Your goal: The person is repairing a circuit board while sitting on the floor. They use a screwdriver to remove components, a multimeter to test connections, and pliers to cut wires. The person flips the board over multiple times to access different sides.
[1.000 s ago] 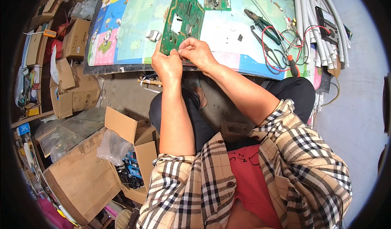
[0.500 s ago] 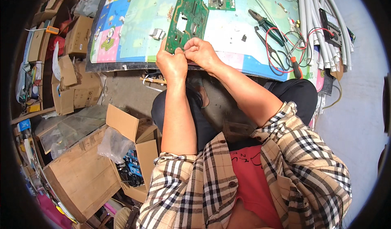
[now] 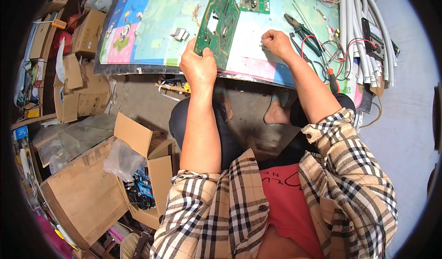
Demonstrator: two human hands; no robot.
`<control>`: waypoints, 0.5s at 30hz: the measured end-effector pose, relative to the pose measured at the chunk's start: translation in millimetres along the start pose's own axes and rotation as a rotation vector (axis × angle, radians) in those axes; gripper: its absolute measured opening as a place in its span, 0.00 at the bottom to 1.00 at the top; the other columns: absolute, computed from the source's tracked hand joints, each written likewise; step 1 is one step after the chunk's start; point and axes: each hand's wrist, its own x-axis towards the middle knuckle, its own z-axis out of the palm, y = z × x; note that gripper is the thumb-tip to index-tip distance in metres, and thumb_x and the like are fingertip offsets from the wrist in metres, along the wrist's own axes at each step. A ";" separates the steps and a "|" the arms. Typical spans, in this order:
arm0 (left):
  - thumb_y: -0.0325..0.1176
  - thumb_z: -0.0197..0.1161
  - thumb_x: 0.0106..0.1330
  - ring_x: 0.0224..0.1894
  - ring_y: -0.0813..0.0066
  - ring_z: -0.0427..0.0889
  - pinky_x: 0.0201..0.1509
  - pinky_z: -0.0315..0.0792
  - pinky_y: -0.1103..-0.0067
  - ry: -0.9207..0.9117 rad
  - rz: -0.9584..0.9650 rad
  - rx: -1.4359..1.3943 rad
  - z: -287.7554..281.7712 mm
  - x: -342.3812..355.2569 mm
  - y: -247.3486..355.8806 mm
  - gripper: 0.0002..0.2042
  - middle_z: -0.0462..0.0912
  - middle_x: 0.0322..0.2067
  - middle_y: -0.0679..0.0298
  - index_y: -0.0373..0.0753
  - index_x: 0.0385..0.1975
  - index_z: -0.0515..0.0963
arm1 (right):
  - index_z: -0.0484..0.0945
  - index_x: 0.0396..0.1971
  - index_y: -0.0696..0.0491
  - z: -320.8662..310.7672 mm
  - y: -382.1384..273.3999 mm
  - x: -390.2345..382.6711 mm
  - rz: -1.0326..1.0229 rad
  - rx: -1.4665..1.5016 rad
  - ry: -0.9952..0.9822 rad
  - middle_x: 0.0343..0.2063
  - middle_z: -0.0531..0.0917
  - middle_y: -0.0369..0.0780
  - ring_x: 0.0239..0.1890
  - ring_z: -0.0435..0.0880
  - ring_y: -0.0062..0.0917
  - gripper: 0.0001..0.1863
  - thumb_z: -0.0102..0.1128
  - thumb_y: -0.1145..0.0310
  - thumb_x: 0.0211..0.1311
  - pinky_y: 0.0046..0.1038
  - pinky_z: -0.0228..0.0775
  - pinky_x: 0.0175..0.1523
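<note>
The big green board (image 3: 226, 40) stood tilted up at 12 o'clock in the view, over the near side of the table (image 3: 154, 38). The left hand (image 3: 199, 65) held its bottom corner, at 7 o'clock of the board, with thumb and fingers clamped on it. The right hand (image 3: 278, 45) was off the board, between its 3 and 4 o'clock, fingers curled in; I could not tell if they pinched a tiny thing.

The board could have slipped and hit the floor, because just one hand held it, by a corner close to the table's edge. A bump from the right hand could have pushed the pliers (image 3: 298, 26), because they lay just past it.

At 8 o'clock in the view, an open cardboard box (image 3: 161, 180) had black and blue things in it, with a clear plastic bag (image 3: 123, 160) at its mouth. Between 9 and 10 o'clock sat a torn box (image 3: 94, 103); its inside did not show.
</note>
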 end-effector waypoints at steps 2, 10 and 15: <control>0.21 0.57 0.53 0.38 0.55 0.83 0.45 0.73 0.69 0.003 0.010 0.015 -0.9 -1.3 -0.2 0.15 0.83 0.32 0.50 0.35 0.41 0.78 | 0.83 0.29 0.54 -5.3 -2.3 1.3 0.035 0.021 0.066 0.28 0.85 0.44 0.31 0.84 0.32 0.09 0.58 0.68 0.50 0.30 0.74 0.42; 0.21 0.57 0.53 0.37 0.53 0.83 0.44 0.73 0.67 -0.012 0.041 0.001 -1.7 -1.1 0.0 0.13 0.83 0.31 0.49 0.34 0.40 0.78 | 0.77 0.25 0.58 29.9 -112.5 -34.4 -0.148 0.502 -0.147 0.18 0.80 0.39 0.20 0.81 0.25 0.16 0.50 0.60 0.64 0.30 0.73 0.30; 0.22 0.57 0.54 0.36 0.53 0.83 0.42 0.74 0.67 -0.046 0.023 -0.020 -1.6 -4.9 7.1 0.13 0.83 0.29 0.50 0.34 0.41 0.78 | 0.77 0.22 0.58 46.1 -142.9 -46.7 -0.224 0.347 -0.154 0.17 0.80 0.44 0.24 0.81 0.35 0.20 0.46 0.58 0.65 0.35 0.71 0.33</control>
